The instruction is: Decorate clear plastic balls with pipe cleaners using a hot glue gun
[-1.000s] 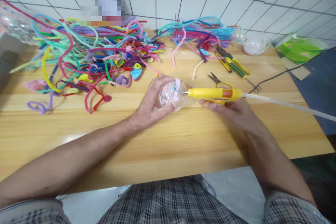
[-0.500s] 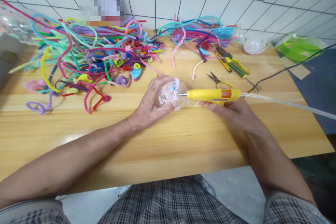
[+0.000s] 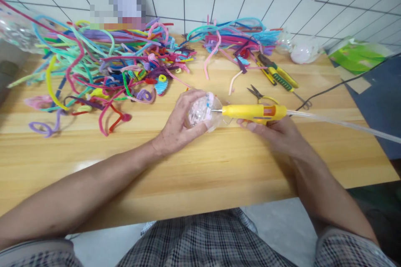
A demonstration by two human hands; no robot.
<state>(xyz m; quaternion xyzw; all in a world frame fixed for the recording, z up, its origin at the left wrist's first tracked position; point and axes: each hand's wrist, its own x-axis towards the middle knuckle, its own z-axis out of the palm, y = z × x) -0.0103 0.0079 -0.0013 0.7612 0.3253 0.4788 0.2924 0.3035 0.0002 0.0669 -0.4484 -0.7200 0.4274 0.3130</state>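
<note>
Your left hand [image 3: 178,127] curls around the clear ball [image 3: 198,113], thumb and fingers against its sides, over the middle of the wooden table [image 3: 219,179]. Your right hand [image 3: 280,133] grips the yellow glue gun [image 3: 244,112], its metal nozzle [image 3: 217,110] pointing at the ball, though I cannot tell whether they touch. Just beyond the gun lie scissors [image 3: 258,95], near a colourful heap of pipe cleaners [image 3: 94,60]
</note>
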